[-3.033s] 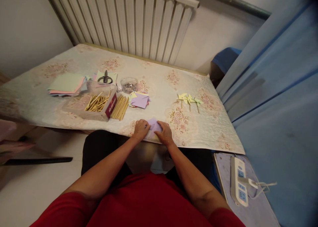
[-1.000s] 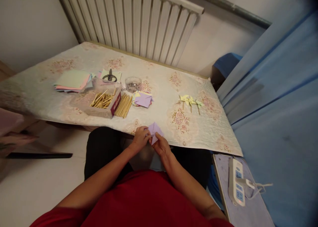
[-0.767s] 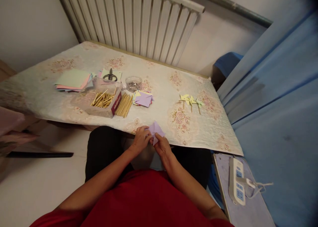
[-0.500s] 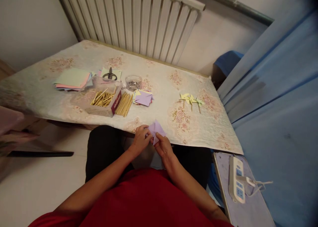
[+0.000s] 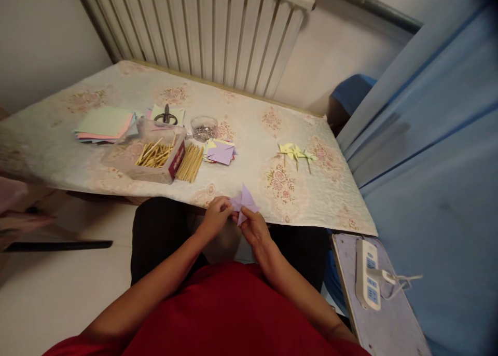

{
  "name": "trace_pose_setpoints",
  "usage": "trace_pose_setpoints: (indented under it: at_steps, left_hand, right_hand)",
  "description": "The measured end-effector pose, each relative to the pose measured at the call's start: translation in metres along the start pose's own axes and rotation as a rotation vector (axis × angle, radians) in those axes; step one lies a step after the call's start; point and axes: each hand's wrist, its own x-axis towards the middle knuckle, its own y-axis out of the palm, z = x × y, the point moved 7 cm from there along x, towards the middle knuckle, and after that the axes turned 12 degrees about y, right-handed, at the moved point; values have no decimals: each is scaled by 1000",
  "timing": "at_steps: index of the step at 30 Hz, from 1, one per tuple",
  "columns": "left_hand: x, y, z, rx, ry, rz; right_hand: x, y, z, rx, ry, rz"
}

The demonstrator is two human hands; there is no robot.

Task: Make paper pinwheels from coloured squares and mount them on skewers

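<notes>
A purple paper pinwheel (image 5: 246, 199) with its corners folded toward the middle is held over the table's front edge. My right hand (image 5: 253, 226) grips it from below, thumb pressed near its centre. At its left side, my left hand (image 5: 217, 214) pinches the paper between thumb and fingers. A stack of cut paper squares (image 5: 220, 152), purple on top, lies beyond my hands. Left of that stack is a row of thin wooden sticks (image 5: 190, 163). Three finished-looking pinwheels on sticks (image 5: 295, 152), yellow and pale green, lie to the right.
A clear plastic box (image 5: 153, 174) of sticks stands on the flowered tablecloth (image 5: 249, 122). Behind it are scissors (image 5: 166, 117) and a bowl of small metal pieces (image 5: 204, 129). Coloured paper sheets (image 5: 103, 123) lie at left; a power strip (image 5: 368, 275) sits at lower right.
The camera view has shifted slightly. My left thumb and fingers have moved a little outward along the pinwheel's left side, while my right hand keeps its hold.
</notes>
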Motion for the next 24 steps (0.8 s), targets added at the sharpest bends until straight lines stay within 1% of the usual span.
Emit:
trace_pose_setpoints:
  at_steps: [8,13,17,24]
  left_hand:
    - [-1,2,-5,44,25,28]
    - [-2,4,-6,96,33,58]
    - [-2,5,-6,99,24,62]
    - [-1,9,-2,125,44,71]
  right_hand:
    - [-3,1,4,-109,-44,3]
    - [3,-10,-2,-45,11,-39]
    - [8,-18,-6,-65,15,-77]
    - [10,-23,-9,32,15,-122]
